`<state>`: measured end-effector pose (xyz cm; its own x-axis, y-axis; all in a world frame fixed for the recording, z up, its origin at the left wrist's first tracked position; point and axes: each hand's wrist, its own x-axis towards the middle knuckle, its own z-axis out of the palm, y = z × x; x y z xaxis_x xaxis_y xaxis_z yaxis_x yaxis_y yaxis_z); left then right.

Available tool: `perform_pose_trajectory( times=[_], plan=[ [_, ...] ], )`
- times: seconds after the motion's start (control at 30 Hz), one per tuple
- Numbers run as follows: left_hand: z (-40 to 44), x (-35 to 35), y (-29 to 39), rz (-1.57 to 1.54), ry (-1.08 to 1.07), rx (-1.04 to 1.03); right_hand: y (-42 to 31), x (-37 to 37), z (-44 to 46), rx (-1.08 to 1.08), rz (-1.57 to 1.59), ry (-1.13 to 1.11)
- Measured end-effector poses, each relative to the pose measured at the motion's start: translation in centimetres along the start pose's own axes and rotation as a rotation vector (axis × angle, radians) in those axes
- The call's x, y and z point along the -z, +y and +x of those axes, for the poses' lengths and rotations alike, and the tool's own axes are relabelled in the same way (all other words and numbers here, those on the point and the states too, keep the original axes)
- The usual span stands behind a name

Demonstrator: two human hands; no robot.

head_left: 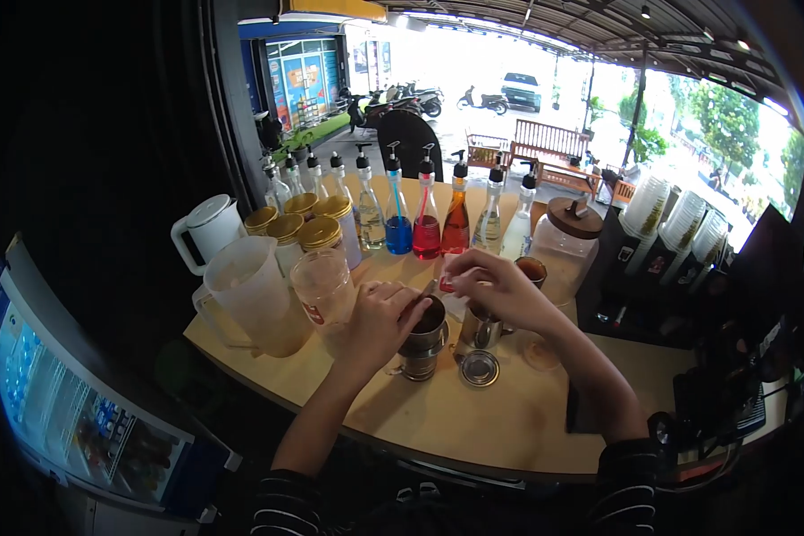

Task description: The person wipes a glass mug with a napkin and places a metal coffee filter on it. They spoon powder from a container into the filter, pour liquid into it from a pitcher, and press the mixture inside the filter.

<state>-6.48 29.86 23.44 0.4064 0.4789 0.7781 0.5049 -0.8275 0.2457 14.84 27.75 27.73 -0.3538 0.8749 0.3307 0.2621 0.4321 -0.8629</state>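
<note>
My left hand (386, 314) is closed at the left rim of a metal drip coffee filter (424, 338), with dark coffee grounds inside. The filter sits on a small glass cup (418, 368). A short grey metal piece (431, 288) shows by my left fingertips; its full shape is hidden. My right hand (496, 284) is raised to the right of the filter, fingers curled together; what they hold, if anything, is hidden. Below it stands a metal cup (481, 330), partly covered by the hand. A round metal lid (480, 367) lies on the table in front of that cup.
A plastic pitcher (250, 295), a clear container (324, 286) and gold-lidded jars (320, 234) stand left. Several pump bottles (426, 219) line the back. A large brown-lidded jar (567, 250) and stacked cups (683, 219) are right. The table's front edge (473, 463) is near me.
</note>
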Motion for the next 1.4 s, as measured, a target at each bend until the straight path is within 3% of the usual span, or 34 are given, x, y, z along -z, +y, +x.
perform_pose_trajectory(
  times=[0.03, 0.13, 0.17, 0.3, 0.37, 0.53, 0.7, 0.77, 0.93, 1.13, 1.4],
  plan=[
    [0.0, 0.3, 0.1, 0.007, 0.019, 0.007, 1.5, 1.0, -0.7, 0.015, -0.100, 0.072],
    [0.0, 0.8, -0.4, 0.019, 0.074, -0.012, 8.4, 3.3, -3.6, -0.247, -0.439, 0.282],
    [-0.1, 1.3, -0.5, 0.020, 0.006, 0.034, 10.5, 3.7, -4.7, -0.294, -0.538, 0.310],
    [-0.1, 2.1, -0.6, -0.031, 0.090, 0.069, 15.0, 2.7, -8.2, -0.381, -0.517, 0.350],
    [-0.1, 2.6, 0.0, -0.098, 0.104, 0.122, 15.9, 1.7, -8.9, -0.335, -0.189, 0.404],
    [-1.2, 2.3, -0.4, -0.145, 0.157, 0.232, 17.4, 0.3, -8.6, -0.228, 0.173, 0.477],
    [-2.0, 2.2, -1.0, -0.258, 0.231, 0.294, 15.8, 1.4, -7.0, -0.201, 0.295, 0.532],
    [-2.1, 2.3, -1.1, -0.305, 0.233, 0.328, 14.7, 2.4, -6.0, -0.078, 0.291, 0.530],
    [-2.3, 2.6, -0.7, -0.373, 0.226, 0.348, 7.6, 3.7, -3.1, -0.045, 0.221, 0.535],
    [-2.5, 2.4, -0.5, -0.374, 0.197, 0.397, 2.4, 4.2, -0.3, 0.018, 0.143, 0.321],
    [-2.6, 2.3, -0.3, -0.354, 0.187, 0.313, -1.1, 2.2, 2.0, 0.037, 0.173, 0.212]
  ],
)
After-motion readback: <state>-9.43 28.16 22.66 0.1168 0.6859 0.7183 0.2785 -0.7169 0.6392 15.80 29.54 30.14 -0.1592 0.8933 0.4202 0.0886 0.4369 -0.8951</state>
